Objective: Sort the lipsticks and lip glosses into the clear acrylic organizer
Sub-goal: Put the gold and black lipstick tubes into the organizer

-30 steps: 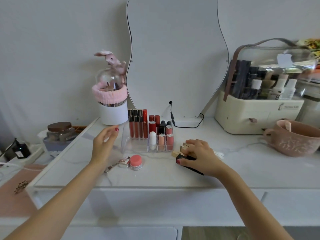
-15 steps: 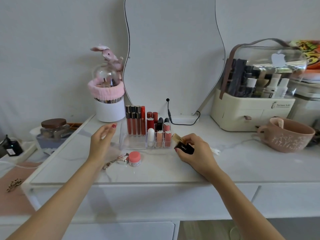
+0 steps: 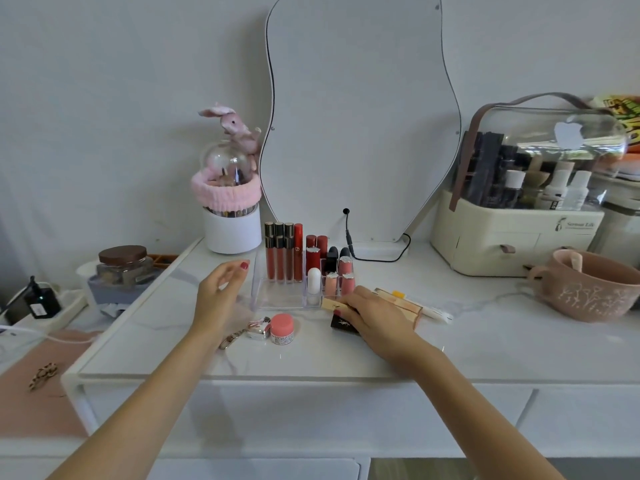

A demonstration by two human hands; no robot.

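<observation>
Here, at centre frame, the right hand (image 3: 375,315) curls over a black-and-gold lipstick (image 3: 341,315): likely light, rigid, slick, best pinched mid-barrel; the left hand (image 3: 218,296) hovers loosely spread

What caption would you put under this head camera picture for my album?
Right hand grips a black-and-gold lipstick beside the clear organizer; left hand hovers open.
</observation>
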